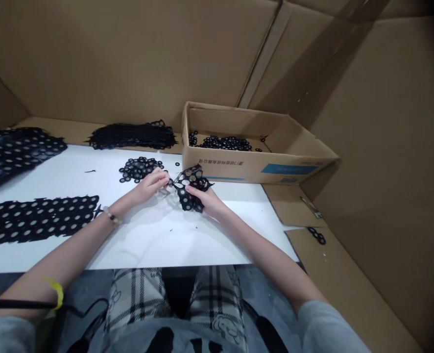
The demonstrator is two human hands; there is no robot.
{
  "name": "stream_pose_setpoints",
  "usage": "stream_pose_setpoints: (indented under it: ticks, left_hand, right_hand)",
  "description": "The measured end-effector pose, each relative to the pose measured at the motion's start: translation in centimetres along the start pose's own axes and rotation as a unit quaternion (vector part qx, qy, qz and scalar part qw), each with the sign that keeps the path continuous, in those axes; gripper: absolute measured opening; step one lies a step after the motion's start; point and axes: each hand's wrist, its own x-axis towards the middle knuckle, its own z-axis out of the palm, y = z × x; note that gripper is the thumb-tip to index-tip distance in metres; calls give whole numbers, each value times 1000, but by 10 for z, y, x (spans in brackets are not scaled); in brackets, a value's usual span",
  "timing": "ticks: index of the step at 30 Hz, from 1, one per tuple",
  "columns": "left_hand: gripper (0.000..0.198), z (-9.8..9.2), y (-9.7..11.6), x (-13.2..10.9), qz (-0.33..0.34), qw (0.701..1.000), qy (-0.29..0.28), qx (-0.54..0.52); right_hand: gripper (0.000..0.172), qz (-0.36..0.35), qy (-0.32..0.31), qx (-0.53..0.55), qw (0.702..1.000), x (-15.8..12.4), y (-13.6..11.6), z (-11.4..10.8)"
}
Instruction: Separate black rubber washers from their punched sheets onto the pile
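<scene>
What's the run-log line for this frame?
left hand pinching black perforated sheet | right hand holding same sheet | black rings piled on white table

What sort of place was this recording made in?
Probably a small workshop for manual piece-work. A white table is walled in with cardboard sheets, punched black sheets lie on it, and a cardboard box holds loose black rings.

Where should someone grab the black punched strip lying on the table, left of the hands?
The black punched strip is probably best pinched at its right end, from above, by the left hand: that end lies nearest, and the strip is flat.
</scene>
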Motion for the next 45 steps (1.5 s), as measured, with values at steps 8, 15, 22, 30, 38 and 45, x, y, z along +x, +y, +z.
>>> stream_pose_setpoints:
  ticks: [8, 15, 22, 30, 38, 45]
  left_hand:
    - [51, -44, -40, 9, -76, 944, 321, -9]
    - [29, -55, -61, -4, -127, 901, 264, 319]
    - [43, -31, -21, 1, -78, 935, 213, 272]
    - [63, 10, 4, 1, -177, 968, -39, -171]
    - [29, 2, 12, -7, 64, 970, 105, 208]
    - [29, 5, 30, -11, 81, 977, -77, 184]
  right_hand:
    - [41, -27, 88, 48, 995, 7, -7, -14]
    - [39, 11, 91, 33, 995, 2, -6, -12]
    - [30, 42, 50, 20, 998, 1, -2, -8]
    - [29, 13, -97, 26, 995, -1, -2, -9]
    - [24, 49, -60, -16, 997, 2, -2, -9]
    - [29, 21, -115, -33, 993, -2, -5, -10]
